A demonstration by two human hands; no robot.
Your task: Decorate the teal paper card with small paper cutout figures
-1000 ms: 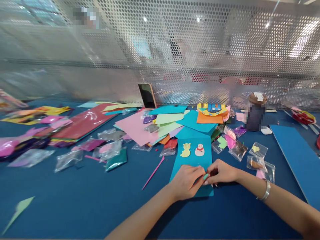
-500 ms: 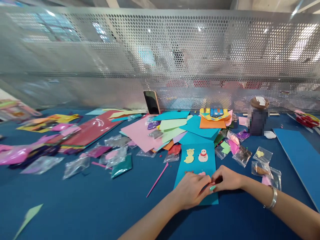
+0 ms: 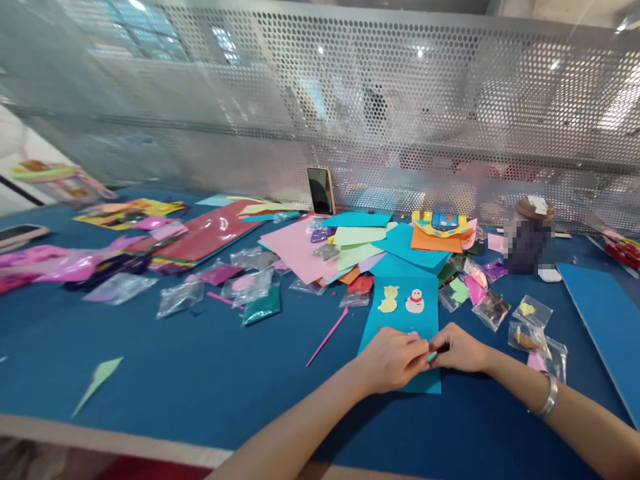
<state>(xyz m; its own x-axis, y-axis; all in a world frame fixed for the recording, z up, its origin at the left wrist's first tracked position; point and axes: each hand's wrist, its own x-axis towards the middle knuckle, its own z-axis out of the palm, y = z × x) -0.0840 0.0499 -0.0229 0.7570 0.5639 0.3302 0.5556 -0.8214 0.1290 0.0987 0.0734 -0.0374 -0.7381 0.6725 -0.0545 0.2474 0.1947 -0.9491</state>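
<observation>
The left hand (image 3: 393,360) and the right hand (image 3: 457,348) meet fingertip to fingertip over the near end of a blue card (image 3: 403,313). Both are pinched on something tiny and green between them; I cannot tell what it is. It looks like a little piece being readied to go on the card, and it will need a careful, gentle touch to land in the right spot.

The card lies flat on the tabletop (image 3: 200,373), right in front of the person. Higher up on it sit a yellow figure (image 3: 389,300) and a snowman (image 3: 415,301), side by side. A silver bracelet (image 3: 546,395) is on the right wrist.

Just to the right of the card are small clear bags (image 3: 533,313) with bits inside. Behind it is a pile of colored paper sheets (image 3: 350,243), and a phone (image 3: 321,191) leans against the metal screen with holes (image 3: 400,120). A pink strip (image 3: 327,337) lies left of the card.
</observation>
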